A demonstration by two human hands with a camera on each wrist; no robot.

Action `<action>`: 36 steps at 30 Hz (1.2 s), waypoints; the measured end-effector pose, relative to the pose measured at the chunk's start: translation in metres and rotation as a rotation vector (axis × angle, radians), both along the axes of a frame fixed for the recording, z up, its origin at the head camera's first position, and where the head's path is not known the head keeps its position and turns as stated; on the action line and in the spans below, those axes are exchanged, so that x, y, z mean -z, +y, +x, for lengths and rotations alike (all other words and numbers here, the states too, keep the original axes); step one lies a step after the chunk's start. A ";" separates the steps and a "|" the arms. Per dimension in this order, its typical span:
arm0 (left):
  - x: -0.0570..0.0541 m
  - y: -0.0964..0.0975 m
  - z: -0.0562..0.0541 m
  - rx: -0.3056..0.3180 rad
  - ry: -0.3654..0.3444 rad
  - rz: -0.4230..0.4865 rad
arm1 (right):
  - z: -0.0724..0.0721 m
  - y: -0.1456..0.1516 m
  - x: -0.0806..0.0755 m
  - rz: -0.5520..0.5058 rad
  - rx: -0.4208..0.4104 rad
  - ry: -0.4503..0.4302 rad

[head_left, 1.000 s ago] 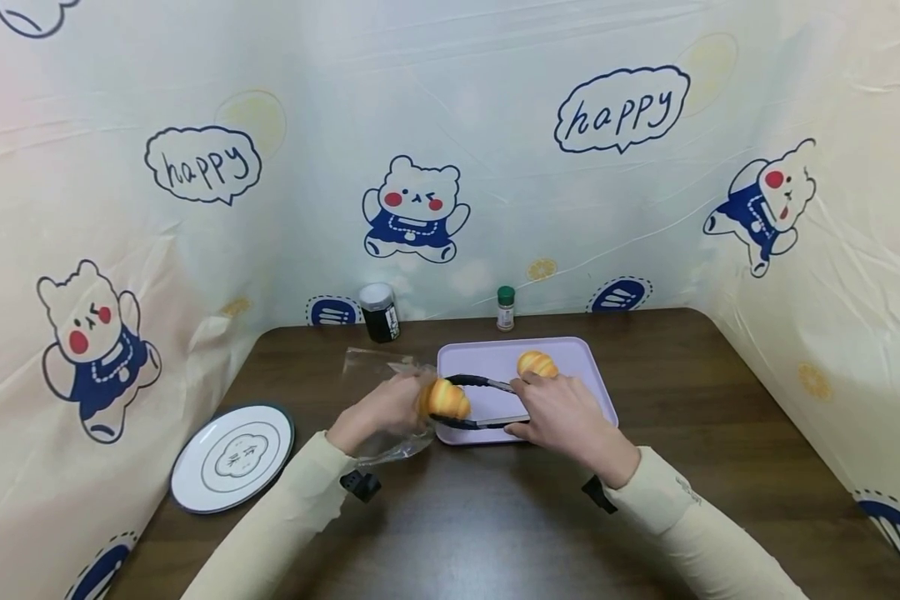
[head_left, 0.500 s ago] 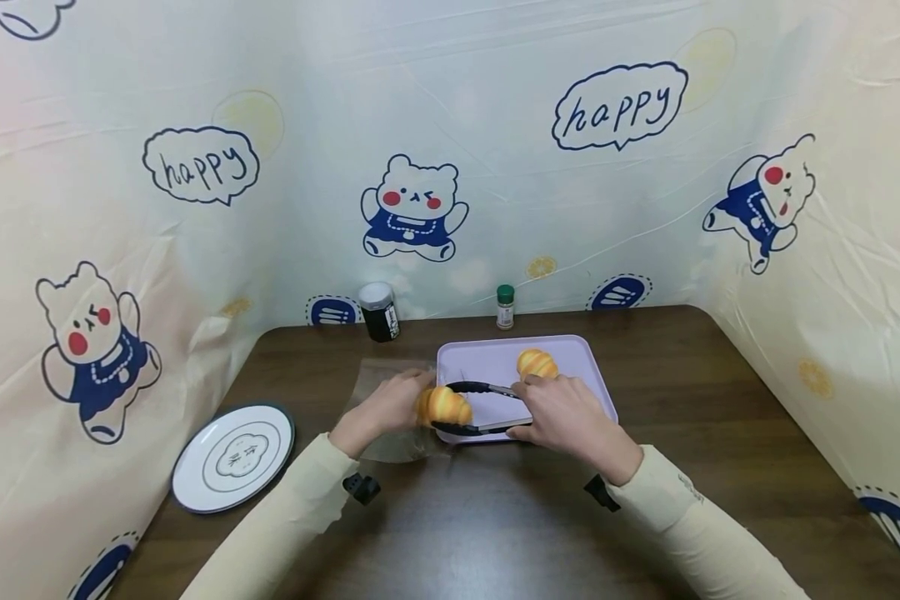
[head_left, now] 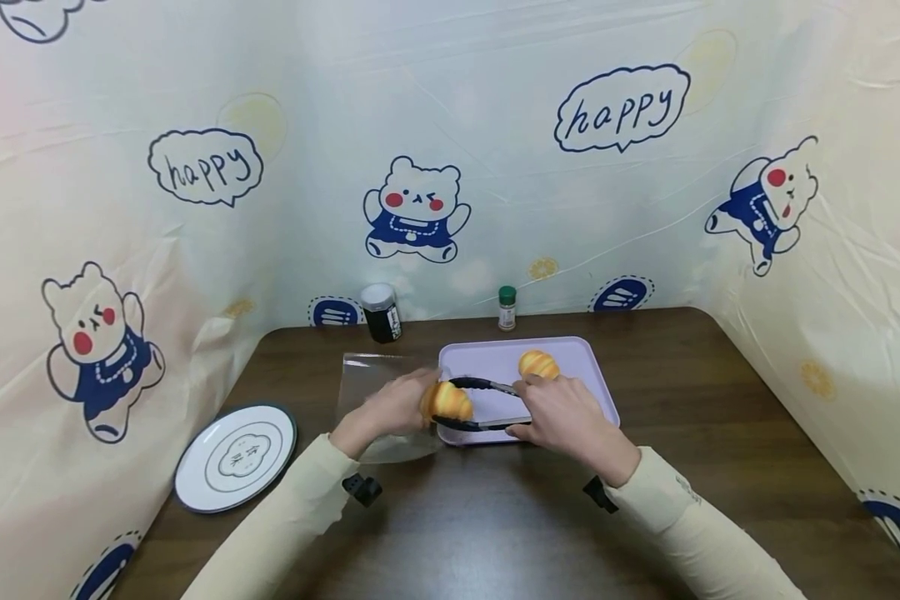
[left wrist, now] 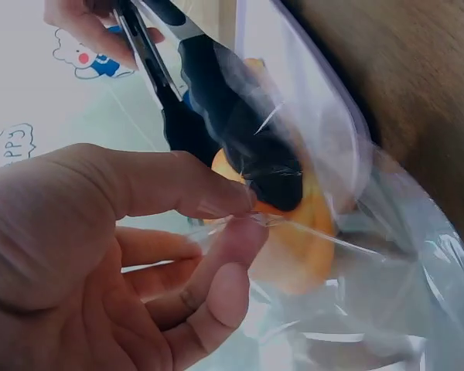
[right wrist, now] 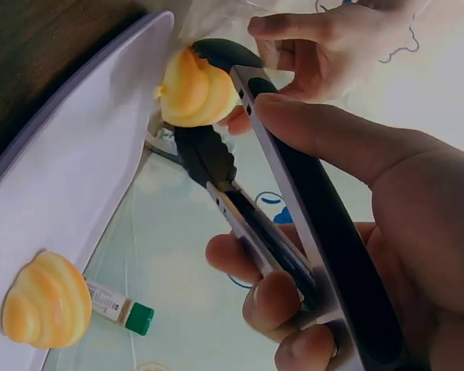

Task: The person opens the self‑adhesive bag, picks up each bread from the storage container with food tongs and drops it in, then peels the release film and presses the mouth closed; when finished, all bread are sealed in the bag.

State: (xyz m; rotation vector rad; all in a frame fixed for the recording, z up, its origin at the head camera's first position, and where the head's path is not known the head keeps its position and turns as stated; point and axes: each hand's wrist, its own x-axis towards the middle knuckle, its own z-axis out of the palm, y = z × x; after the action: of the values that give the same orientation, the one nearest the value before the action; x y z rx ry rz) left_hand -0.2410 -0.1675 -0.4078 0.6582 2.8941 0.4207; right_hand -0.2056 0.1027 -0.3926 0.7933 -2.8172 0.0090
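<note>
In the head view my left hand (head_left: 396,404) is over a clear plastic bag (head_left: 363,379) left of the lilac tray (head_left: 487,357). The left wrist view shows its thumb and forefinger pinching the edge of the bag. My right hand (head_left: 570,417) grips black-and-silver tongs (right wrist: 309,209), thumb on one arm and fingers round the other. Between the tongs' black tips sits a golden croissant (right wrist: 197,89), at the bag's mouth and close by my left fingers. In the left wrist view the bag's film partly covers the croissant (left wrist: 309,259). A second croissant (head_left: 537,364) lies on the tray.
A white plate (head_left: 236,458) with a dark rim lies at the left of the brown table (head_left: 480,525). Along the back edge stand a dark jar with a grey lid (head_left: 381,312) and a small green-capped bottle (head_left: 507,308). A printed curtain surrounds the table.
The bag under my left hand has shifted and now lies spread flatter to the left. The tongs and the croissant in them have stayed almost in place.
</note>
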 end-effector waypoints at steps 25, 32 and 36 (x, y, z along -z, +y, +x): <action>0.005 -0.006 -0.001 -0.032 -0.034 -0.089 | -0.007 0.017 0.018 -0.079 -0.040 -0.105; 0.007 -0.003 -0.001 -0.051 -0.073 -0.093 | -0.007 0.018 0.020 -0.039 -0.065 -0.085; 0.006 -0.001 -0.001 -0.054 -0.073 -0.097 | -0.006 0.017 0.018 -0.035 -0.081 -0.050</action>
State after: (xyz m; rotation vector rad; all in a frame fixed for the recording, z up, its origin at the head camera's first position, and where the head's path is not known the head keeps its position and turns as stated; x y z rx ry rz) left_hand -0.2425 -0.1688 -0.4142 0.5393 2.8474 0.3019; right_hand -0.2117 0.1201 -0.4110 0.9107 -2.8212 0.0913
